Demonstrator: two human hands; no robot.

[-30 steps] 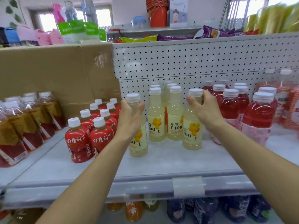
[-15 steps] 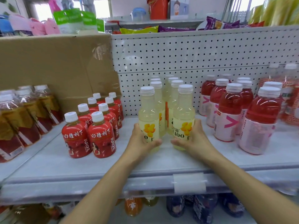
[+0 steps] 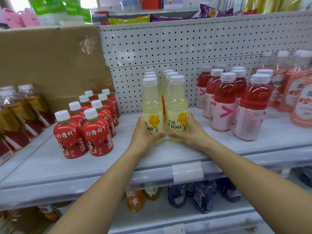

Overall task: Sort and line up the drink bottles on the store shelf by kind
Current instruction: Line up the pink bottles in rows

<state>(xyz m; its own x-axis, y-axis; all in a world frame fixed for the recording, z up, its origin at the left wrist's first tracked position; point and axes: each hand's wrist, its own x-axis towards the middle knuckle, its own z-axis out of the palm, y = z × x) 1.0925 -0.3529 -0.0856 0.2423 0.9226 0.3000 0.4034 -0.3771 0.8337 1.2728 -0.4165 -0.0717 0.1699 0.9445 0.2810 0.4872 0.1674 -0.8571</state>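
Our left hand (image 3: 143,134) grips the left front yellow bottle (image 3: 152,108); our right hand (image 3: 189,132) grips the right front yellow bottle (image 3: 177,107), fingers curled round the bases.

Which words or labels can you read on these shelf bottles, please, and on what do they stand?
"水溶 C100": right front yellow bottle
"00", rest cut off: left front yellow bottle
"橙树下", "JUICE": red bottles
"V" mark: pink-labelled bottles
Too blurred to read: far-right bottles, lower-shelf bottles

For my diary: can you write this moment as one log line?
left hand: grips left yellow bottle | right hand: grips right yellow bottle | both upright on shelf, side by side
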